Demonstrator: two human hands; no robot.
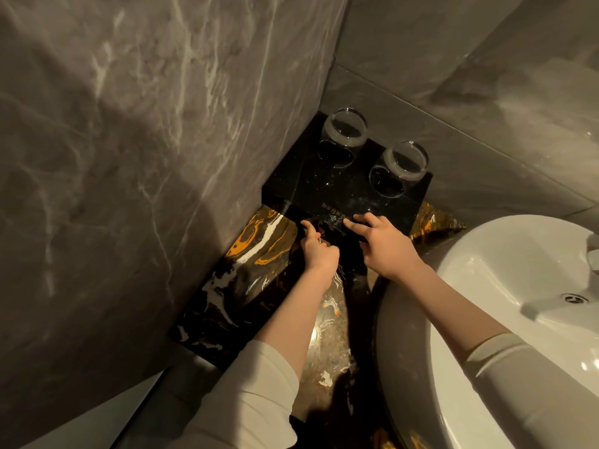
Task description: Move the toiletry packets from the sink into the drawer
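Observation:
A black glossy box [324, 186] stands in the corner of the counter, and its drawer front [348, 236] is dark and hard to make out. My left hand [319, 254] is curled at the left of that front, pinching a small shiny pull. My right hand [384, 247] lies with straight fingers on the box's front top edge, above the drawer. The white sink [486, 286] is at the right. No toiletry packets show in the sink or in either hand.
Two glasses [345, 131] [402, 163] stand on top of the black box. The counter [259, 254] is dark marble with orange and white veins. Grey marble walls close in at the left and behind. A tap [593, 254] shows at the right edge.

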